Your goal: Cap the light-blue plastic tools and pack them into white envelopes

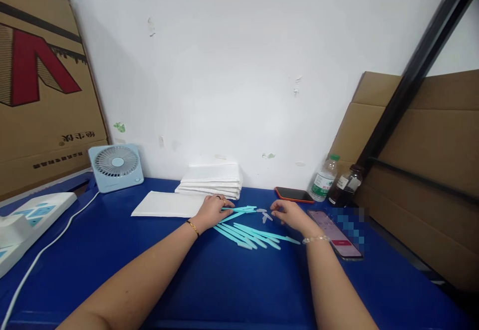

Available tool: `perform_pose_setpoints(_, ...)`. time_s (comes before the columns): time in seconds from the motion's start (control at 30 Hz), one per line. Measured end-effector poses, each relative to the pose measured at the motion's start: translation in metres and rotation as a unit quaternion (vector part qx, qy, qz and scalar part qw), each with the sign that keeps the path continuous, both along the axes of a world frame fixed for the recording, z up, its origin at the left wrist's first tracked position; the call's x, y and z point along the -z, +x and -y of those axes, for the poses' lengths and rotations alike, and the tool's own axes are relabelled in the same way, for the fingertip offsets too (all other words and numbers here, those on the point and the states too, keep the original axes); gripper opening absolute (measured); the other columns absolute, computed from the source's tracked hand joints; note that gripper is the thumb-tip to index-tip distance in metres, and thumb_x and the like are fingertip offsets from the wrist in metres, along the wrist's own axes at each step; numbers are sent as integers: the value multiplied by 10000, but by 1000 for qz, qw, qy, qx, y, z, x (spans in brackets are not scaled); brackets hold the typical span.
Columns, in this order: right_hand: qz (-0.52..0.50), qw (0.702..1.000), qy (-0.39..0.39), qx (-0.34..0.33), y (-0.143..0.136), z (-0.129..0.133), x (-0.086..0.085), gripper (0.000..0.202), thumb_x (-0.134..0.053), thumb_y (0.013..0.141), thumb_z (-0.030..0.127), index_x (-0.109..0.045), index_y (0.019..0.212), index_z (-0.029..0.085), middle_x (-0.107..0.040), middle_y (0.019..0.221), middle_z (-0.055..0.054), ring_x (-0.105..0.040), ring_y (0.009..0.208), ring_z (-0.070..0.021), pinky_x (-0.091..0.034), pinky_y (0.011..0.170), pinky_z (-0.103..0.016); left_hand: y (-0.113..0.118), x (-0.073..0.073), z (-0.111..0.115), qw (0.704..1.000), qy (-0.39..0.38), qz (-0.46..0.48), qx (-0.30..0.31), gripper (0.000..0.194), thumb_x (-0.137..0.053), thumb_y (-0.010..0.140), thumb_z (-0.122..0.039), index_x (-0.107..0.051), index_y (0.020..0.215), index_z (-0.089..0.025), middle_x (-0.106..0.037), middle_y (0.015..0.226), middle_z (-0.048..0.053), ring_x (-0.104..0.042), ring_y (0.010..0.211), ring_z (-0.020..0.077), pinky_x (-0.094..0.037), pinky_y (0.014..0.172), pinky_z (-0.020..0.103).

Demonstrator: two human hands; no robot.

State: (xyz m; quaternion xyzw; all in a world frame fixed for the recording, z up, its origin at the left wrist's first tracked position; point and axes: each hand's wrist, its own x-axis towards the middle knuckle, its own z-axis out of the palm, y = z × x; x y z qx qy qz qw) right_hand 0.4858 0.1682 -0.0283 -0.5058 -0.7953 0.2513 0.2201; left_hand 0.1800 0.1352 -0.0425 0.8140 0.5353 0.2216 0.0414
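My left hand [214, 212] is closed on a few turquoise sticks [239, 210], which point right from its fingers. Small translucent caps [266, 216] lie on the blue table between the hands. Just right of these caps is my right hand [283, 212], its thumb and fingertips apart with nothing visible between them. Nearer the camera, several more turquoise sticks [254, 235] are spread in a loose fan on the table. A flat white envelope [164, 204] lies left of my left hand, partly behind it.
White padded envelopes [211, 177] are stacked by the wall. A light blue fan [117, 166] and a power strip [33, 220] stand left. At right are an orange-edged phone [294, 194], a larger phone [335, 235], a clear bottle [324, 177] and a dark bottle [345, 186].
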Motion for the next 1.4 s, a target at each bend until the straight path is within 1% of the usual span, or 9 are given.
perform_pose_setpoints(0.17,111,987,-119,-12,27,14,-13,291,-773,460,196,-661,728,187,-649,707,-6,-588,664,-172,-421,569,-243,5,6,3,1000,12,-3,10,412,-561,797,-519,-617,1141,-300,-635,1120,29,-533,1076,242,-360,922,357)
perform_pose_setpoints(0.37,148,961,-230,-30,24,15,-12,208,-720,417,116,-661,599,196,-625,568,27,-565,574,-161,-407,537,-253,5,10,-1,1000,-7,-19,10,215,-544,834,-342,-670,1001,-292,-678,977,5,-586,957,204,-374,869,343)
perform_pose_setpoints(0.6,35,990,-126,-56,10,19,-17,127,-679,571,198,-619,678,166,-634,636,2,-568,617,-144,-441,587,-243,9,-1,5,998,45,30,-24,308,-442,901,-411,-651,1083,-275,-644,1099,30,-538,1049,228,-357,901,361)
perform_pose_setpoints(0.7,-4,996,-63,-68,-6,21,-16,123,-659,636,240,-622,724,162,-635,671,-5,-569,636,-137,-441,591,-232,18,-8,14,995,39,72,65,429,-255,971,-412,-635,1097,-257,-659,1072,12,-563,1003,182,-364,891,308)
perform_pose_setpoints(0.8,-12,997,-14,-73,-22,19,-12,110,-655,664,247,-626,728,162,-624,656,-3,-559,612,-129,-425,567,-225,25,-10,18,990,12,26,135,412,-291,962,-430,-655,1026,-248,-678,979,7,-580,930,169,-354,880,297)
perform_pose_setpoints(0.9,-33,997,0,-72,-28,17,-8,110,-653,683,251,-628,739,160,-624,651,-5,-559,607,-126,-422,562,-220,24,-10,15,994,22,-19,103,398,-332,949,-420,-677,888,-229,-659,874,27,-565,890,180,-345,854,316)
perform_pose_setpoints(1.0,-66,996,5,-65,-29,16,-10,137,-647,708,279,-625,764,156,-630,650,-9,-555,601,-121,-425,566,-218,21,-10,11,997,50,1,66,346,-360,938,-427,-654,964,-246,-637,950,28,-539,936,190,-340,855,324)
perform_pose_setpoints(1.2,-83,993,4,-79,-35,15,-7,167,-642,732,314,-621,785,158,-637,654,-12,-563,588,-120,-427,560,-219,19,-8,9,993,57,-60,80,384,-349,938,-447,-642,830,-223,-616,852,31,-519,899,191,-322,833,326)
perform_pose_setpoints(1.4,-28,999,24,-20,-24,6,0,141,-643,704,283,-620,772,162,-643,701,-14,-571,645,-131,-434,602,-232,3,0,-2,995,59,-73,29,289,-416,916,-400,-660,880,-249,-608,921,33,-515,935,203,-318,840,339)
